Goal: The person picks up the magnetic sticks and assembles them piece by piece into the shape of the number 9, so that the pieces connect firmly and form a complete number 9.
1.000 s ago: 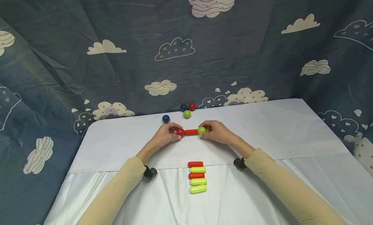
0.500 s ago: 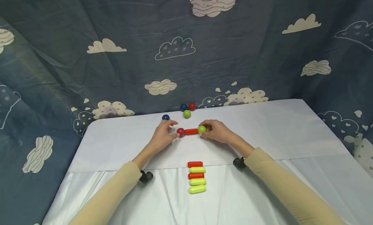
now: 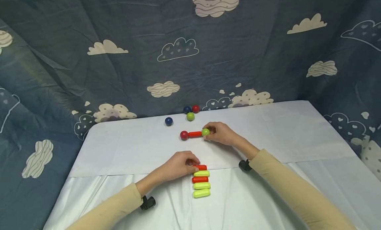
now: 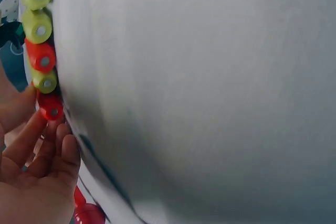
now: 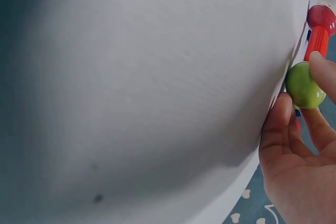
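My left hand (image 3: 178,166) pinches the farthest red rod (image 4: 51,109) in a stack of short plastic rods, thumb on one side and fingers on the other. The rod has a small silver disc in its end. Below it in the head view lie a yellow rod (image 3: 201,173), a second red rod (image 3: 200,179) and two more yellow ones. My right hand (image 3: 221,134) holds a green ball (image 5: 302,86) between thumb and fingers. That ball joins one end of a red rod (image 3: 194,134), whose other end meets a red ball (image 3: 184,135).
Farther back on the white cloth (image 3: 268,134) sit a lone blue ball (image 3: 168,121) and a cluster of a blue ball (image 3: 187,110), a red ball (image 3: 195,108) and a green ball (image 3: 190,116). A dark cloud-print curtain (image 3: 131,71) stands behind the table.
My left hand has let go of the red ball and come toward the front edge to the top red rod of the stack. The right hand has stayed on the green ball.
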`<state>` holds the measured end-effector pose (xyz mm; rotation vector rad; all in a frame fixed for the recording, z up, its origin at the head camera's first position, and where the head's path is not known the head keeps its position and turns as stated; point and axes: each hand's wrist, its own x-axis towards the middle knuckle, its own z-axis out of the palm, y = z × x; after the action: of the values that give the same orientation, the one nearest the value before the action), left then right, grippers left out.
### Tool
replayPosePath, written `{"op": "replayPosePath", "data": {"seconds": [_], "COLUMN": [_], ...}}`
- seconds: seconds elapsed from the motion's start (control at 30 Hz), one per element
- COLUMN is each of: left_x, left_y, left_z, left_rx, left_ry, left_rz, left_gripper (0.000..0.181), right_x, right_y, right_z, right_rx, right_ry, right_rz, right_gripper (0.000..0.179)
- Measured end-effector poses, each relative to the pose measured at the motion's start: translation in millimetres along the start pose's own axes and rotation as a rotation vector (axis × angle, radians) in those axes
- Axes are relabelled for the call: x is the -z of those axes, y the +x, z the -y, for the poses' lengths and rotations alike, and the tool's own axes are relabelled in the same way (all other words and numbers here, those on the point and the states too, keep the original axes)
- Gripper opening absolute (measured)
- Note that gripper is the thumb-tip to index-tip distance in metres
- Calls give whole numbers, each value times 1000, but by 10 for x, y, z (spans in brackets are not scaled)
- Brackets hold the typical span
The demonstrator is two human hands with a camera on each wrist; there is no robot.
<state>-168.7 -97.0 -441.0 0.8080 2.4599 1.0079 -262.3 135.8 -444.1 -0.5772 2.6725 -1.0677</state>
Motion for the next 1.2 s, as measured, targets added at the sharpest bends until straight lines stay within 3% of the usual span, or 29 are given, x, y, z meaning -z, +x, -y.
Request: {"op": "replayPosePath", "data": {"seconds": [0.33, 0.53, 0.8, 1.03, 1.2], "left_x": [-60, -61, 10, 141, 229], "left_y": [2, -32, -28, 58, 120], "left_z": [6, -3, 109, 224, 247], "left_rx": [12, 77, 154, 342, 442], "left_ry": [15, -34, -173, -428, -579], "left_rz": [10, -37, -144, -272, -324], "left_gripper": [16, 15, 20, 26, 24], "right_x": [-4, -4, -6, -4, -3], "right_y": [11, 6, 6, 2, 1], "right_z": [-10, -6, -14, -4, -2], "right_rx": [-12, -12, -16, -25, -21], "right_ry": [15, 19, 16, 20, 24], "right_rz": [1, 1, 1, 8, 9], "right_gripper": [35, 35, 35, 36, 36]}}
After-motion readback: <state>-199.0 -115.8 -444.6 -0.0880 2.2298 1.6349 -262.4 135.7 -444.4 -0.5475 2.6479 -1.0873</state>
